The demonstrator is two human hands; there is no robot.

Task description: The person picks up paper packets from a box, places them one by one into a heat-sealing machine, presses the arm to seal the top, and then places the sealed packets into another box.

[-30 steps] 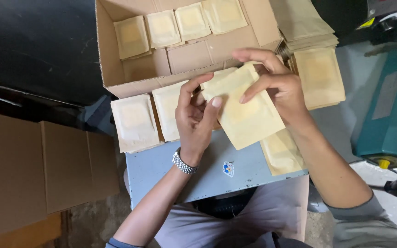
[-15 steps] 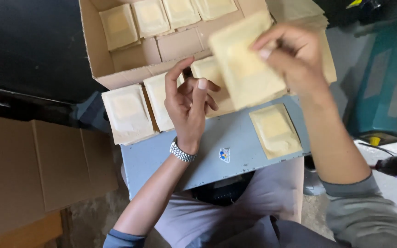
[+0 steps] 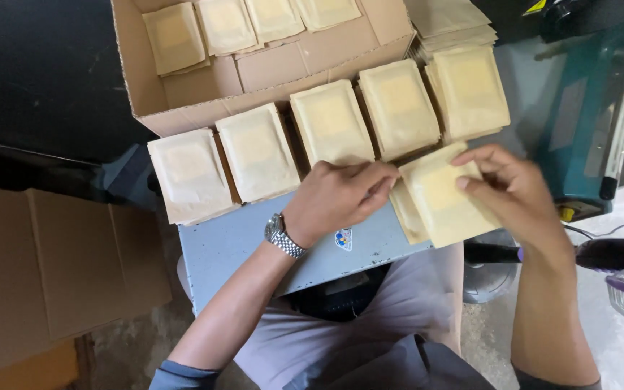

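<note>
Left hand (image 3: 341, 196), right hand (image 3: 514, 189) grip tan pouch (image 3: 442, 195) over grey board (image 3: 254, 245).

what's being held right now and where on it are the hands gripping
A tan paper pouch is held by both hands: the right hand pinches its upper right edge, and the left hand pinches its upper left corner.

Pale yellow-tan pouches (image 3: 330, 123); brown cardboard box (image 3: 139, 79); light grey-blue tabletop (image 3: 236, 245); silver watch (image 3: 281, 236); teal machine (image 3: 579, 123); grey trousers (image 3: 370, 325).
</note>
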